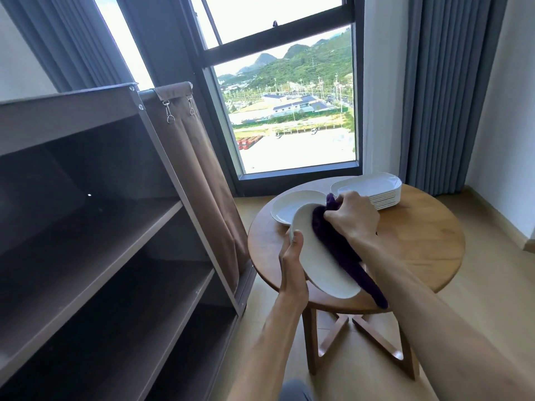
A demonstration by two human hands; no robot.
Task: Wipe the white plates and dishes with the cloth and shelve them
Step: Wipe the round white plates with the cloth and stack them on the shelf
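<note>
The brown shelf unit (121, 227) fills the left half of the frame, and its visible shelves hold no dishes. A brown fabric cover (199, 157) hangs pushed aside at its right edge, fastened on metal clips. No writing or label can be read on anything.

On the round wooden bench (419, 235) in the middle right of the frame stand two groups of dishes. At its far right edge is a stack of white oblong dishes (379, 192). To the left of it, at the far edge, a round white plate (286, 209) lies flat on the wood.

In front of them, above the near part of the bench, the person holds a white oval plate (321, 264), tilted with its face toward the right. The left hand (292, 264) grips its lower left rim; the thumb lies on the face of the plate and the other fingers are hidden behind it. The right hand (350, 215) has its fingers curled tight around the dark purple cloth (344, 250) and presses it on the upper part of this plate. The rest of the cloth lies along the plate and hangs past its lower right edge. The right forearm crosses the lower right of the frame and hides part of the bench.

Behind the bench is a tall window (289, 111) with grey curtains (440, 91) at the upper right.
</note>
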